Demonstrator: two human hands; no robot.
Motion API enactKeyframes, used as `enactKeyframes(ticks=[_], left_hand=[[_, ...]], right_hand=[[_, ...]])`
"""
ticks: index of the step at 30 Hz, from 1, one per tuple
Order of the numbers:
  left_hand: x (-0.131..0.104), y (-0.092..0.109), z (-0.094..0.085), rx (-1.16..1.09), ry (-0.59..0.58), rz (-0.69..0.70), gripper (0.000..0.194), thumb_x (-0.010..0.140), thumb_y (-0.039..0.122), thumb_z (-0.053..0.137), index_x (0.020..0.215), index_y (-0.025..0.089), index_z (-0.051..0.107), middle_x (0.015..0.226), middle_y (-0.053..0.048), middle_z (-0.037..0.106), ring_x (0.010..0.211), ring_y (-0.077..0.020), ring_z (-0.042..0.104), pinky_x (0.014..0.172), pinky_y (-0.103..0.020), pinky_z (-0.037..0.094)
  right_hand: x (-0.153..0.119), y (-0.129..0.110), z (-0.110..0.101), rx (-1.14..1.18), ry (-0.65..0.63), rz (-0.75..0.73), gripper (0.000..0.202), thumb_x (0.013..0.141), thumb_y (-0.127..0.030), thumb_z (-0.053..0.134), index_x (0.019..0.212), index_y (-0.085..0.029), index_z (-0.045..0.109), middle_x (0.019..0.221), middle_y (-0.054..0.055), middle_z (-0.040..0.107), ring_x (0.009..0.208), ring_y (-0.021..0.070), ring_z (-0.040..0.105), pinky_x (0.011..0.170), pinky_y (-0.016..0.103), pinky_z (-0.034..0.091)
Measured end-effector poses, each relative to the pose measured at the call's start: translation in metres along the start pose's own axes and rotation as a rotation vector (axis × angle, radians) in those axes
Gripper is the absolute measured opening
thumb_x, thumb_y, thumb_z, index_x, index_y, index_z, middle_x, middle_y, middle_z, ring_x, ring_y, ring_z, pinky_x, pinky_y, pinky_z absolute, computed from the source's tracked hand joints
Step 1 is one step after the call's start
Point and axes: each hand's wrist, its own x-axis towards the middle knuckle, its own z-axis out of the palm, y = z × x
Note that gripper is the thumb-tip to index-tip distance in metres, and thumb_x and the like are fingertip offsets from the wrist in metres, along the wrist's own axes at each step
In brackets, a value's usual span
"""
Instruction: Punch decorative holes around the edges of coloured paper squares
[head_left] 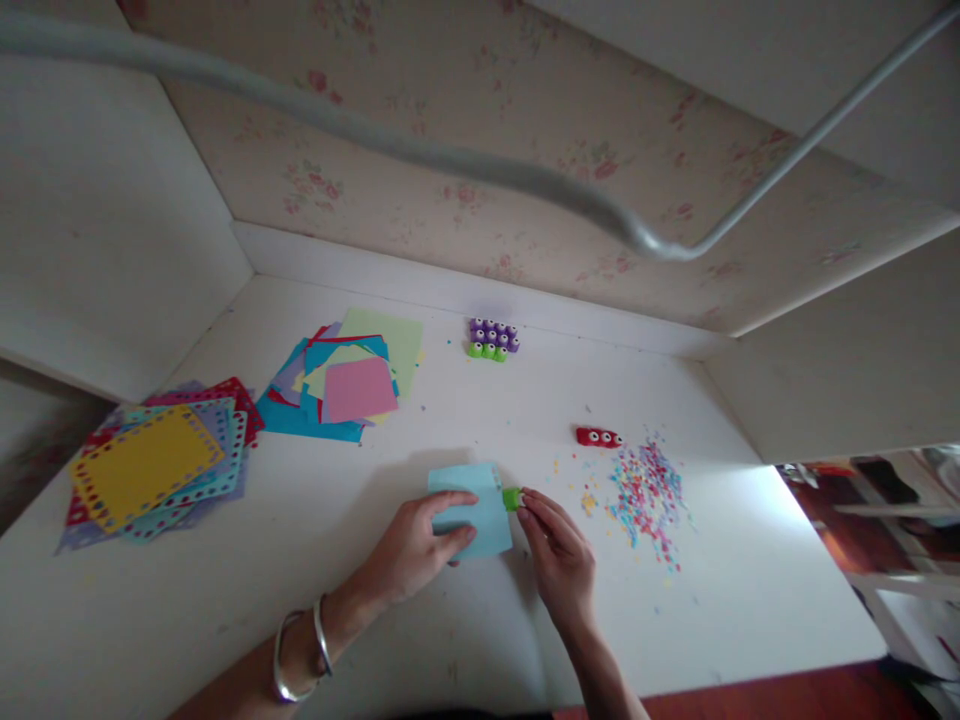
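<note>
A light blue sheet of paper (487, 520) is held by my left hand (424, 540), thumb and fingers closed on its left side. Several small punched holes show near its upper right corner. My right hand (559, 550) pinches a small green craft punch (512, 499) at the sheet's right edge. Behind them stands a cluster of purple and green punches (493, 338) with white, eye-like tops. A group of red punches (598, 437) lies to the right. Loose confetti (649, 495) in many colours is scattered beside my right hand.
Punched-edge cards, a yellow one (150, 465) on top, are piled at the left. Uncut coloured paper (360, 390) lies farther back. The white desk (300, 580) has side panels and a back wall; a pale, bent rod (450, 160) crosses above.
</note>
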Motion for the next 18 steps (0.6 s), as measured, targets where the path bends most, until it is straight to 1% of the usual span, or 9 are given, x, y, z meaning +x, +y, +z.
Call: enactKeyframes(ticks=[4, 6, 7, 9, 11, 12, 13, 15, 18], left_hand=[[0.0, -0.002, 0.001, 0.016, -0.015, 0.009, 0.046, 0.082, 0.041, 0.066, 0.121, 0.016, 0.066, 0.119, -0.009, 0.069, 0.074, -0.0172, 0.07, 0.057, -0.028, 0.061], [-0.001, -0.005, 0.002, 0.066, -0.023, 0.03, 0.046, 0.085, 0.042, 0.064, 0.125, 0.018, 0.064, 0.124, -0.009, 0.068, 0.078, -0.019, 0.071, 0.058, -0.028, 0.061], [-0.001, -0.006, 0.002, 0.123, -0.025, 0.053, 0.046, 0.086, 0.041, 0.063, 0.127, 0.019, 0.063, 0.125, -0.009, 0.068, 0.081, -0.02, 0.072, 0.061, -0.029, 0.062], [-0.003, -0.009, 0.004, 0.298, -0.024, 0.131, 0.047, 0.088, 0.039, 0.062, 0.131, 0.021, 0.06, 0.125, -0.009, 0.068, 0.092, -0.0231, 0.072, 0.075, -0.033, 0.061], [-0.004, -0.009, 0.006, 0.509, -0.035, 0.214, 0.048, 0.091, 0.038, 0.06, 0.136, 0.021, 0.056, 0.122, -0.01, 0.071, 0.102, -0.0259, 0.07, 0.09, -0.038, 0.056], [-0.006, -0.009, 0.008, 0.61, -0.049, 0.237, 0.049, 0.092, 0.039, 0.059, 0.138, 0.021, 0.054, 0.118, -0.011, 0.072, 0.103, -0.027, 0.07, 0.092, -0.039, 0.055], [-0.007, -0.008, 0.009, 0.704, -0.065, 0.244, 0.05, 0.094, 0.04, 0.056, 0.14, 0.021, 0.052, 0.113, -0.012, 0.074, 0.1, -0.0278, 0.072, 0.09, -0.04, 0.055], [-0.009, -0.005, 0.012, 0.873, -0.095, 0.231, 0.049, 0.097, 0.045, 0.05, 0.141, 0.023, 0.051, 0.101, -0.012, 0.077, 0.088, -0.0287, 0.074, 0.081, -0.04, 0.058], [-0.014, 0.002, 0.016, 1.062, -0.102, 0.21, 0.048, 0.097, 0.049, 0.048, 0.141, 0.03, 0.05, 0.089, -0.01, 0.078, 0.078, -0.0305, 0.075, 0.07, -0.041, 0.059]], right_hand=[[0.001, -0.004, 0.0, -0.009, -0.007, -0.045, 0.018, 0.09, -0.018, 0.067, 0.104, -0.023, 0.075, 0.108, 0.008, 0.075, 0.098, 0.0212, 0.073, 0.086, 0.034, 0.062], [0.002, -0.005, 0.001, -0.017, -0.016, -0.072, 0.018, 0.09, -0.018, 0.066, 0.104, -0.022, 0.075, 0.107, 0.008, 0.075, 0.098, 0.021, 0.073, 0.086, 0.034, 0.062], [0.002, -0.004, 0.001, -0.02, -0.025, -0.085, 0.018, 0.09, -0.017, 0.066, 0.104, -0.022, 0.075, 0.108, 0.008, 0.075, 0.098, 0.021, 0.073, 0.086, 0.034, 0.062], [0.001, -0.003, 0.001, -0.023, -0.054, -0.107, 0.019, 0.091, -0.017, 0.064, 0.106, -0.023, 0.075, 0.109, 0.008, 0.075, 0.099, 0.021, 0.072, 0.087, 0.034, 0.062], [-0.001, -0.001, 0.001, -0.026, -0.099, -0.118, 0.022, 0.092, -0.016, 0.063, 0.108, -0.024, 0.074, 0.111, 0.007, 0.074, 0.101, 0.0206, 0.072, 0.088, 0.034, 0.062], [-0.002, 0.001, 0.0, -0.032, -0.122, -0.124, 0.023, 0.092, -0.015, 0.062, 0.109, -0.024, 0.074, 0.112, 0.007, 0.074, 0.102, 0.0204, 0.071, 0.088, 0.034, 0.062], [-0.003, 0.003, 0.0, -0.042, -0.145, -0.133, 0.024, 0.092, -0.015, 0.062, 0.111, -0.025, 0.074, 0.113, 0.007, 0.074, 0.102, 0.0202, 0.071, 0.089, 0.033, 0.062], [-0.004, 0.006, -0.001, -0.067, -0.179, -0.154, 0.026, 0.092, -0.014, 0.061, 0.112, -0.025, 0.073, 0.114, 0.007, 0.073, 0.102, 0.0199, 0.071, 0.089, 0.033, 0.061], [-0.006, 0.009, -0.003, -0.093, -0.204, -0.17, 0.028, 0.093, -0.014, 0.06, 0.115, -0.025, 0.072, 0.115, 0.007, 0.073, 0.103, 0.0201, 0.071, 0.09, 0.033, 0.061]])
